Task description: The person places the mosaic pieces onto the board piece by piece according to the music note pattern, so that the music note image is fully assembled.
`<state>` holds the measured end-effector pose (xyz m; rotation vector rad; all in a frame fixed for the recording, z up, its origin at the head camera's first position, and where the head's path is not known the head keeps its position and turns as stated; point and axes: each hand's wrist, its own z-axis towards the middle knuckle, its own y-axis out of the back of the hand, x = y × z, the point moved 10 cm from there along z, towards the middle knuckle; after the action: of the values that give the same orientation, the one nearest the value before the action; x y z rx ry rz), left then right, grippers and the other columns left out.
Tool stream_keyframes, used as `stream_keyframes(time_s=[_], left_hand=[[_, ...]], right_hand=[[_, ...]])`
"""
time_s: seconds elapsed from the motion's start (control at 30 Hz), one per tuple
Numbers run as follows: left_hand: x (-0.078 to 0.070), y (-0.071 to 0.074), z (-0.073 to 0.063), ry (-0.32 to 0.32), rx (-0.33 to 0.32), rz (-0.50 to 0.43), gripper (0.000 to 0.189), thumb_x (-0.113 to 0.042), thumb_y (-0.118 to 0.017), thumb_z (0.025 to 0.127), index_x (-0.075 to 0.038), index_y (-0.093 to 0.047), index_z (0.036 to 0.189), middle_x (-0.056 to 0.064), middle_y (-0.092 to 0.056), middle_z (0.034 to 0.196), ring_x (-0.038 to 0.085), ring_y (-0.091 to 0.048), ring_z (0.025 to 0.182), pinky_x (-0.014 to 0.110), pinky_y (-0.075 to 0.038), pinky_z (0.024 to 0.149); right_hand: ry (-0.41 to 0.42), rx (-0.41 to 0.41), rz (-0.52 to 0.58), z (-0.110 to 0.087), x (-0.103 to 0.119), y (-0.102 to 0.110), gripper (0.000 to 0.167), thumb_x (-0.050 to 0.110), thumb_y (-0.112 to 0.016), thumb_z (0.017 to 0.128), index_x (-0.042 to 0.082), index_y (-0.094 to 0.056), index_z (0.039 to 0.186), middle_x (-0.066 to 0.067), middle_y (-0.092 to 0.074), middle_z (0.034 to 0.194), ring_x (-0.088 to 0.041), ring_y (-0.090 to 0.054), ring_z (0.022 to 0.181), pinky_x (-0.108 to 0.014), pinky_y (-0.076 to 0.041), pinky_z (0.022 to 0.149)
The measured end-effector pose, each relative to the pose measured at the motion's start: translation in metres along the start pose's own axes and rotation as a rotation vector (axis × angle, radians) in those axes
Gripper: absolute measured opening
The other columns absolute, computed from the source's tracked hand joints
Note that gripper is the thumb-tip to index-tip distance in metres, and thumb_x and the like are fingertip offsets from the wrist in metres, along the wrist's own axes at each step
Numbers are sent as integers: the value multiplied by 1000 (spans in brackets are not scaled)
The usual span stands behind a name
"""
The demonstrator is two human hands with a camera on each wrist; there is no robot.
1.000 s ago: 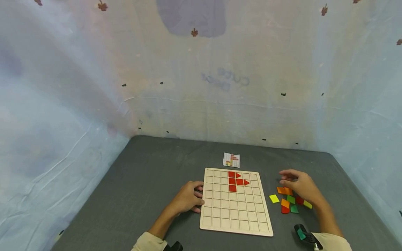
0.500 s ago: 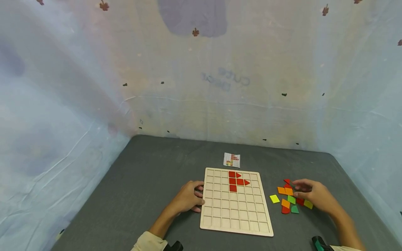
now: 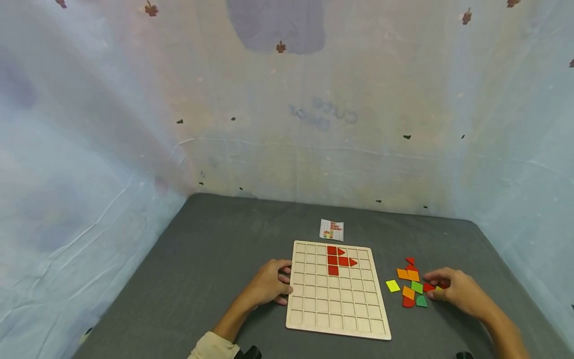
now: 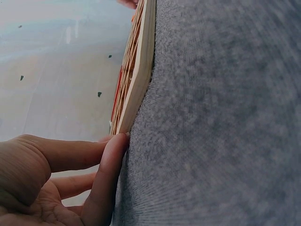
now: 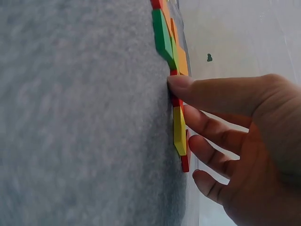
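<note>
In the head view, a pale wooden grid board (image 3: 309,301) lies on the table with several red tiles (image 3: 332,260) in its upper cells. My left hand (image 3: 268,281) rests at its left edge, thumb and fingertips touching the side; the left wrist view shows them at the board's rim (image 4: 143,70). My right hand (image 3: 459,291) is over the right side of a group of loose tiles. Its thumb touches a red tile (image 5: 175,100), with the fingers apart on the far side. A yellow tile (image 5: 179,129) sits beside that red one, partly hidden in the head view.
A small printed card (image 3: 332,230) with a coloured grid picture lies behind the board. Orange tiles (image 3: 407,274), a bright yellow tile (image 3: 392,285) and a green tile (image 3: 421,301) lie to the board's right. A patterned sheet (image 3: 287,164) hangs behind the table.
My right hand has moved right and toward the near side of the tile group, uncovering red tiles at its far end. The left hand stays at the board's edge.
</note>
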<state>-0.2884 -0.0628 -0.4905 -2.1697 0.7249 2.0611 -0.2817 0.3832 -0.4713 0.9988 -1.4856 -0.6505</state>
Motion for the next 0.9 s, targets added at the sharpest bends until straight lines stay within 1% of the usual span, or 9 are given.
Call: stream_keyframes(time_s=[0.13, 0.27, 0.53, 0.73, 0.83, 0.9], left_hand=[[0, -1, 0, 0, -1, 1, 70, 11, -78, 84, 6, -53, 149, 16, -55, 125, 24, -63, 99, 38, -67, 58], [-2, -1, 0, -2, 0, 3, 69, 12, -77, 84, 7, -53, 149, 17, -55, 124, 25, -63, 98, 38, -67, 58], [-2, -1, 1, -2, 4, 5, 69, 11, -77, 84, 6, -53, 149, 17, -55, 125, 25, -63, 100, 37, -67, 58], [-2, 0, 1, 0, 2, 4, 69, 12, -77, 85, 7, -53, 149, 17, -55, 125, 25, -63, 100, 37, -67, 58], [-1, 0, 1, 1, 2, 5, 69, 13, -77, 84, 6, -53, 149, 17, -55, 125, 24, -63, 99, 37, -67, 58], [0, 0, 2, 1, 3, 5, 69, 13, -77, 84, 6, -53, 149, 17, -55, 124, 24, -63, 99, 38, -67, 58]], right_hand=[[-1, 6, -26, -2, -2, -1, 39, 29, -84, 91, 4, -77, 120, -10, -72, 116, -21, -64, 97, -40, -58, 79], [-3, 6, -50, -4, -1, -1, 36, 27, -83, 92, 2, -78, 118, -9, -73, 113, -19, -63, 94, -39, -57, 76], [26, -8, -75, -6, 1, -2, 30, 24, -82, 93, 3, -78, 114, -4, -74, 106, -17, -62, 89, -36, -55, 72], [43, -28, -69, -7, 0, 0, 27, 24, -81, 94, 5, -78, 113, -4, -72, 109, -13, -60, 88, -29, -53, 70], [56, -38, -70, -7, 1, 1, 28, 24, -81, 95, 4, -78, 113, -7, -72, 110, -12, -61, 87, -30, -54, 70], [62, -55, -84, -8, 2, 2, 27, 26, -81, 94, 6, -78, 113, -6, -72, 109, -9, -60, 86, -29, -53, 70]])
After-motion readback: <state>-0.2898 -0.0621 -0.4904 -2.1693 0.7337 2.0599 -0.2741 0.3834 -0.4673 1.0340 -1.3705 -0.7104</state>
